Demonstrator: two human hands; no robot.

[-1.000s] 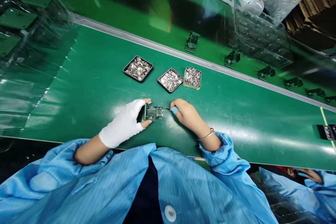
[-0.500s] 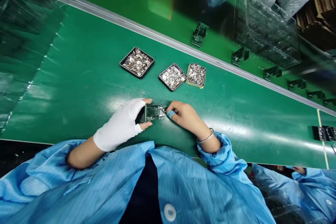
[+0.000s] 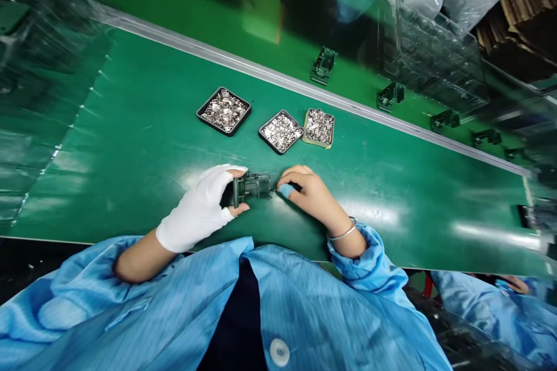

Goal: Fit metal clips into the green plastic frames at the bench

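Observation:
My left hand (image 3: 198, 208), in a white glove that leaves the fingertips bare, grips a dark green plastic housing (image 3: 255, 186) between thumb and fingers just above the green bench. The housing's narrower end points right. Close to that end, my right hand (image 3: 307, 192) holds its thumb and fingers pinched together. A blue wrap covers one of its digits, and a bracelet circles the wrist. Whatever sits between those fingertips is too small or hidden to make out. Beyond the hands lie three trays of small shiny metal parts: a left tray (image 3: 224, 111), a middle tray (image 3: 281, 131) and a right tray (image 3: 319, 127).
A metal rail (image 3: 226, 59) crosses the green bench (image 3: 152, 127) behind the trays. Past it stand several similar dark green housings (image 3: 324, 65) in a row. Clear plastic bins (image 3: 439, 58) sit at the back right. Another person's blue sleeve (image 3: 474, 307) shows at lower right.
The housing has tilted in my left hand, and the silver parts seen at its right end are now out of sight. My right fingertips remain close by. The whole view has shifted slightly.

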